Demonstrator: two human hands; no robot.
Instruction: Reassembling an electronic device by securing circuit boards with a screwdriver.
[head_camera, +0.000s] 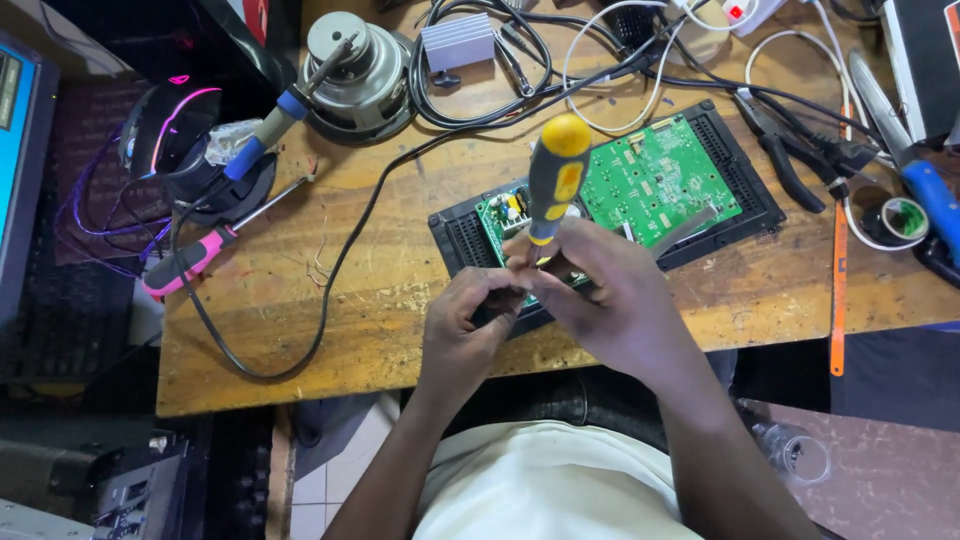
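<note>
Nearest us, our left hand (470, 320) pinches the black device case (740, 190) edge. Our right hand (600, 290) is clamped around the yellow-handled screwdriver (556, 175), upright over the green circuit board (655, 175). Beyond lies a speaker driver (355, 75).

yellow-handled screwdriver (556, 175) upright, on green circuit board (655, 178)

Board (660, 175) is sitting in its case (745, 215) on the bench (400, 300), hands at the near edge; speaker (350, 75) and soldering iron (260, 135) lying off left, pliers (785, 160) right.
</note>
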